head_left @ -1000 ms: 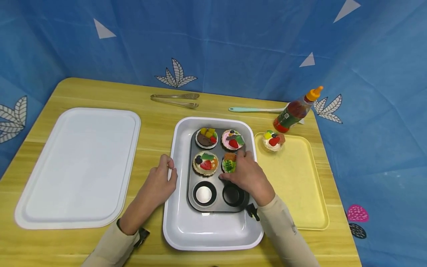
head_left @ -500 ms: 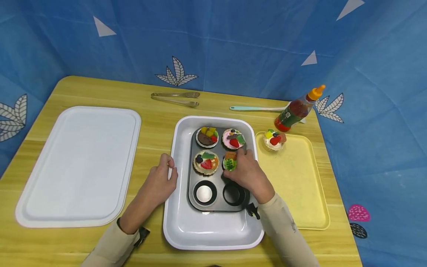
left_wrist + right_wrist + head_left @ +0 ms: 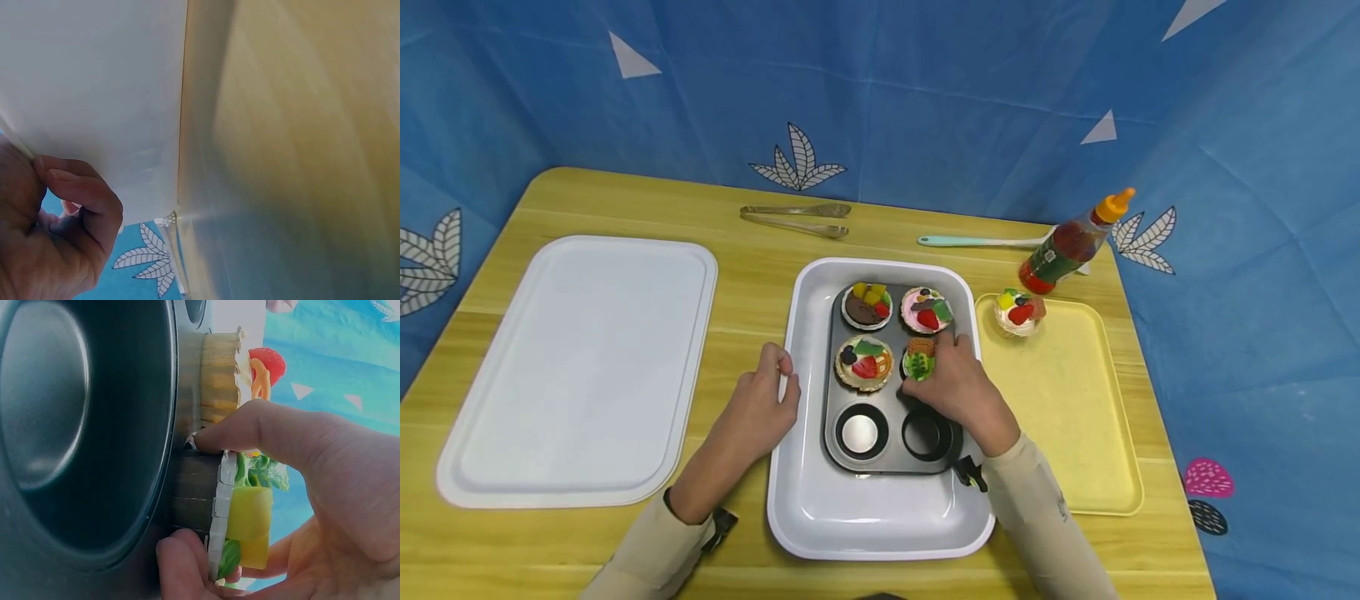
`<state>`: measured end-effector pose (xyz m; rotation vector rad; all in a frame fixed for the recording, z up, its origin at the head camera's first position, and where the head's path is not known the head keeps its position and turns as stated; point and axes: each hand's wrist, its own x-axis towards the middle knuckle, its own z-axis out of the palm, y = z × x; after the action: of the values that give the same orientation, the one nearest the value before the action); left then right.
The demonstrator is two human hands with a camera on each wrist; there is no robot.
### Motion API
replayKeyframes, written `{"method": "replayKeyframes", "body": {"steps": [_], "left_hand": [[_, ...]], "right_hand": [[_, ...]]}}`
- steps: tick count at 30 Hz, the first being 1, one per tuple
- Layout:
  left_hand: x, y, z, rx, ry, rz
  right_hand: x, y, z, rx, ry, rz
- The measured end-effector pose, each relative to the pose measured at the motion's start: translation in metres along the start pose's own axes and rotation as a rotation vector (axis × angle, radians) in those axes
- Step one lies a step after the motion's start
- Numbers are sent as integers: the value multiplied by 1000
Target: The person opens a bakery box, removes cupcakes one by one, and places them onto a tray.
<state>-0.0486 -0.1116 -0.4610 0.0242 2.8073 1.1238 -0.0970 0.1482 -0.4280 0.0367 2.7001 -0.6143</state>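
In the head view my left hand [image 3: 758, 412] pinches the left rim of a deep white tray [image 3: 880, 533], thumb and curled fingers [image 3: 87, 190] at its edge in the left wrist view. A dark muffin tin [image 3: 891, 425] lies inside that tray. My right hand [image 3: 964, 390] holds a cupcake [image 3: 918, 360] with biscuit and green topping, at the tin's middle right cup. The right wrist view shows thumb and fingers around its wrapper, close to the tin's surface. Other cupcakes in the tin are chocolate [image 3: 867, 310], pink [image 3: 927, 312] and cream with strawberry [image 3: 864, 367].
A flat white tray [image 3: 580, 375] lies at left. A yellow tray [image 3: 1067, 417] at right bears one cupcake [image 3: 1017, 317]. Along the back are metal tongs [image 3: 793, 218], a mint-handled utensil [image 3: 962, 242] and an orange-capped sauce bottle [image 3: 1067, 250].
The right thumb has closed in against the near side of the cupcake, which stays at the same cup. My left hand keeps its hold on the tray rim.
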Motion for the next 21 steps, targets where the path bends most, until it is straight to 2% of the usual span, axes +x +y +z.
{"method": "replayKeyframes", "body": {"steps": [11, 16, 21], "left_hand": [[0, 2, 1, 7, -1, -4], [0, 3, 0, 7, -8, -10], [0, 3, 0, 7, -9, -12]], "right_hand": [[-4, 1, -1, 28, 52, 3], [-8, -1, -11, 46, 108, 4], [-14, -4, -23, 67, 129, 6]]}}
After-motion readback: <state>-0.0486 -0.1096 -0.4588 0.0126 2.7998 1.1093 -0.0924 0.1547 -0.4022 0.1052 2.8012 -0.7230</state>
